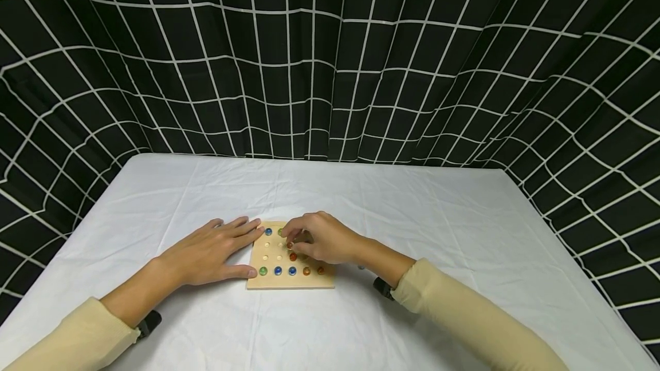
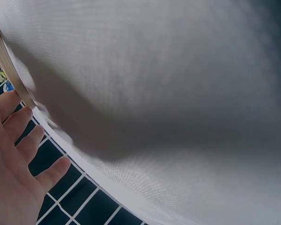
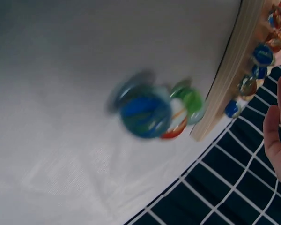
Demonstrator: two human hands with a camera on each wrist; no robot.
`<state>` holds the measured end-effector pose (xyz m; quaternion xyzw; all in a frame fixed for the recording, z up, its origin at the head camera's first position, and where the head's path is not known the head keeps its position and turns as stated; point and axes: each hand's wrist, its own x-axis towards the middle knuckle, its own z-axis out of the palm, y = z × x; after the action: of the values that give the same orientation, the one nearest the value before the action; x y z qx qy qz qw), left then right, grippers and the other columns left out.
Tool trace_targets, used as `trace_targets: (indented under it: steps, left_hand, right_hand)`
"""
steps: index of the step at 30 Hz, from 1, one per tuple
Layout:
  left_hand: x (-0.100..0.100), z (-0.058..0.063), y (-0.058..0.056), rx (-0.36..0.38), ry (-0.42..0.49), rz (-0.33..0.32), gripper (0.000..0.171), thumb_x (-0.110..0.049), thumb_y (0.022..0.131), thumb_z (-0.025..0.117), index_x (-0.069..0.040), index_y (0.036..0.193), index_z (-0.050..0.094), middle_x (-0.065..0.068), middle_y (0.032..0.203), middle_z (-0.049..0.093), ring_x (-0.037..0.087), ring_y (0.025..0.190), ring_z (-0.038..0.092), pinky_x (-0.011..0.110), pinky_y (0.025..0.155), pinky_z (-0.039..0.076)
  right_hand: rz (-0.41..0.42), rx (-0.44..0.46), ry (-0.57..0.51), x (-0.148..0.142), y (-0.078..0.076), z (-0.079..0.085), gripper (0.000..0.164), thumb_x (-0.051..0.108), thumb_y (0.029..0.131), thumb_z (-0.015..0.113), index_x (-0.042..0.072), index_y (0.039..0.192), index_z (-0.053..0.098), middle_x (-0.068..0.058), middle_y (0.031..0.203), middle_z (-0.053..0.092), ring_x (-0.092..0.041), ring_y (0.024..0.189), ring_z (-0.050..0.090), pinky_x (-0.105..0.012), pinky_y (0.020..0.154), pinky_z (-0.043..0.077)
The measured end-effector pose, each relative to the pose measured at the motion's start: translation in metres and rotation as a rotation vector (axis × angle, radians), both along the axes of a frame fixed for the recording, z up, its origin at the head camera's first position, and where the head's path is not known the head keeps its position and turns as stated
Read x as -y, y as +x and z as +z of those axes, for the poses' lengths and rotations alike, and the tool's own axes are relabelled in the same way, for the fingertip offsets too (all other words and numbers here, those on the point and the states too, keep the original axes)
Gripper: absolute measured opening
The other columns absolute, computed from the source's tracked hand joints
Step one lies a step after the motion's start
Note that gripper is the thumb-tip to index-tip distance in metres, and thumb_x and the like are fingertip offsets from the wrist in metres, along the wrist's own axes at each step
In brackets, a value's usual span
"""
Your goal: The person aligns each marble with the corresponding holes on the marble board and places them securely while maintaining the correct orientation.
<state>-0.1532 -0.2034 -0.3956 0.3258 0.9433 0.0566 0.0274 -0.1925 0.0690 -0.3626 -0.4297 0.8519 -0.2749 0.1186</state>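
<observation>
A light wooden board point(image 1: 291, 287) with rows of round hollows lies on the cloth. Marbles fill several hollows, among them a green marble point(image 1: 263, 271), a blue marble point(image 1: 278, 271) and a red marble point(image 1: 293, 257). My left hand point(image 1: 206, 251) lies spread at the board's left side, its fingertips and thumb touching the edge. Over the board's middle, my right hand point(image 1: 325, 239) pinches a reddish marble point(image 1: 290, 245) between thumb and fingers, at a hollow behind the red one. Part of the board's right side is hidden beneath this hand.
Loose marbles lie on the white cloth right of the board: a blue marble point(image 3: 146, 116), a red-and-white marble point(image 3: 177, 125) and a green marble point(image 3: 193, 101). My right forearm mostly hides them in the head view. A black gridded curtain point(image 1: 330, 62) stands behind the table.
</observation>
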Motion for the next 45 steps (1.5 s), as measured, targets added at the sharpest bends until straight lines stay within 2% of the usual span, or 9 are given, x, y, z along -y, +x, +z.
trace_targets:
  steps: [7, 16, 22, 26, 31, 36, 39, 45]
  left_hand:
    - [0.0, 0.0, 0.0, -0.016, 0.006, -0.017, 0.088, -0.077, 0.091, 0.039, -0.016, 0.154, 0.039, 0.004, 0.157, 0.039, 0.032, 0.143, 0.038, 0.06, 0.104, 0.037]
    - [0.001, 0.0, 0.0, -0.008, 0.013, -0.015, 0.086, -0.075, 0.092, 0.041, -0.017, 0.155, 0.038, 0.004, 0.157, 0.038, 0.031, 0.143, 0.036, 0.061, 0.105, 0.035]
    - [0.001, 0.0, 0.0, -0.003, 0.009, -0.014, 0.086, -0.075, 0.091, 0.042, -0.018, 0.155, 0.037, 0.003, 0.158, 0.038, 0.031, 0.144, 0.036, 0.061, 0.106, 0.034]
    - [0.0, 0.001, 0.0, -0.005, 0.009, -0.016, 0.086, -0.075, 0.092, 0.041, -0.018, 0.155, 0.037, 0.004, 0.158, 0.038, 0.031, 0.143, 0.036, 0.061, 0.106, 0.035]
    - [0.001, 0.001, 0.0, -0.009, 0.002, -0.011, 0.087, -0.076, 0.091, 0.04, -0.017, 0.155, 0.038, 0.003, 0.157, 0.038, 0.031, 0.143, 0.037, 0.06, 0.105, 0.035]
    - [0.001, 0.0, 0.0, -0.005, -0.001, -0.005, 0.088, -0.077, 0.091, 0.04, -0.018, 0.155, 0.038, 0.004, 0.157, 0.038, 0.032, 0.143, 0.037, 0.062, 0.105, 0.035]
    - [0.0, 0.0, -0.001, -0.003, -0.001, -0.005, 0.088, -0.077, 0.091, 0.04, -0.018, 0.155, 0.037, 0.004, 0.158, 0.038, 0.032, 0.143, 0.036, 0.061, 0.105, 0.035]
    - [0.0, 0.0, -0.001, 0.0, 0.002, -0.004, 0.088, -0.077, 0.09, 0.041, -0.018, 0.155, 0.037, 0.004, 0.158, 0.038, 0.032, 0.143, 0.036, 0.061, 0.106, 0.035]
  right_hand:
    - [0.047, 0.024, -0.004, 0.012, 0.002, -0.004, 0.022, 0.006, 0.091, 0.072, 0.01, 0.112, 0.072, 0.008, 0.098, 0.071, -0.001, 0.089, 0.064, -0.026, 0.086, 0.051]
    - [0.073, -0.026, 0.086, 0.02, 0.003, -0.007, 0.022, 0.008, 0.092, 0.071, 0.012, 0.113, 0.071, 0.013, 0.093, 0.069, -0.004, 0.096, 0.06, -0.027, 0.099, 0.044]
    - [0.086, -0.017, 0.079, 0.02, 0.003, -0.009, 0.02, 0.006, 0.092, 0.071, 0.011, 0.111, 0.072, 0.012, 0.092, 0.07, -0.003, 0.093, 0.062, -0.024, 0.095, 0.045]
    - [0.075, -0.023, 0.082, 0.019, 0.004, -0.008, 0.021, 0.008, 0.092, 0.071, 0.012, 0.113, 0.072, 0.01, 0.098, 0.071, -0.004, 0.096, 0.062, -0.022, 0.093, 0.046]
    - [0.025, -0.04, 0.063, 0.011, 0.002, -0.002, 0.024, 0.011, 0.092, 0.072, 0.012, 0.116, 0.071, 0.007, 0.103, 0.072, -0.006, 0.094, 0.063, -0.026, 0.091, 0.047]
    - [-0.006, -0.007, 0.002, -0.003, -0.003, 0.004, 0.025, 0.007, 0.091, 0.072, 0.008, 0.117, 0.071, 0.001, 0.103, 0.073, -0.013, 0.1, 0.066, -0.034, 0.091, 0.052]
    - [-0.011, 0.004, -0.037, -0.014, -0.005, 0.006, 0.023, 0.005, 0.091, 0.072, 0.006, 0.113, 0.071, -0.001, 0.1, 0.073, -0.017, 0.098, 0.067, -0.039, 0.088, 0.053]
    - [-0.052, 0.004, -0.065, -0.039, -0.007, 0.006, 0.025, 0.003, 0.088, 0.074, 0.004, 0.113, 0.071, -0.003, 0.1, 0.074, -0.019, 0.1, 0.066, -0.045, 0.094, 0.05]
